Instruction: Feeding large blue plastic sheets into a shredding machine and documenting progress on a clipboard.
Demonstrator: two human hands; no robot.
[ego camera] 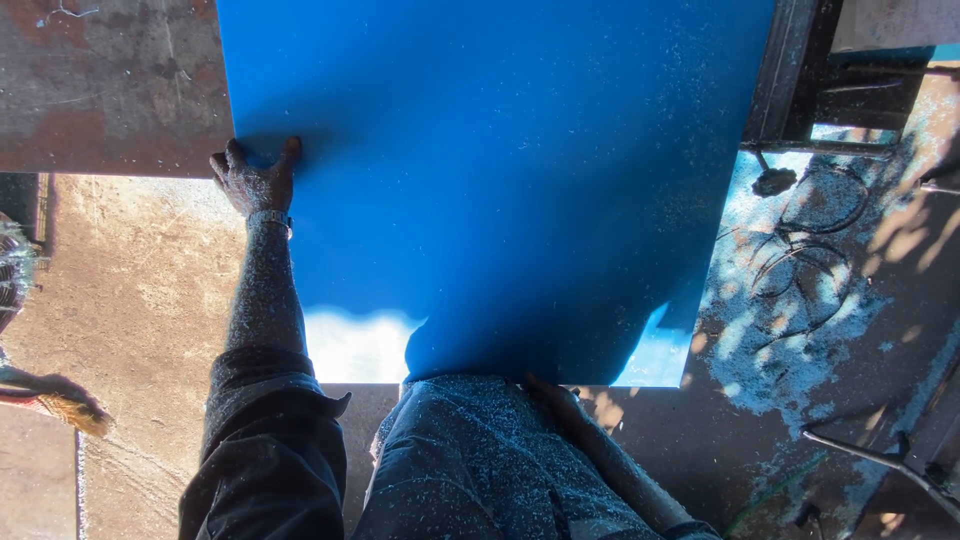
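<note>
A large blue sheet (pixel 500 180) fills the middle of the head view, lying flat and dusted with fine shavings. My left hand (pixel 255 180) rests on its left edge with fingers spread, pressing on the sheet where it meets a rusty metal table (pixel 110 90). My right hand (pixel 550 388) is at the sheet's near edge, mostly hidden under it, so only part of the hand and the forearm show. My trousers, speckled with blue dust, are right below the near edge.
Bare sandy ground (pixel 140 290) lies to the left. A dark metal frame (pixel 790 70) stands at the sheet's right edge. Coiled wire (pixel 810 240) and blue shavings cover the ground on the right. A metal rod (pixel 880 460) lies at lower right.
</note>
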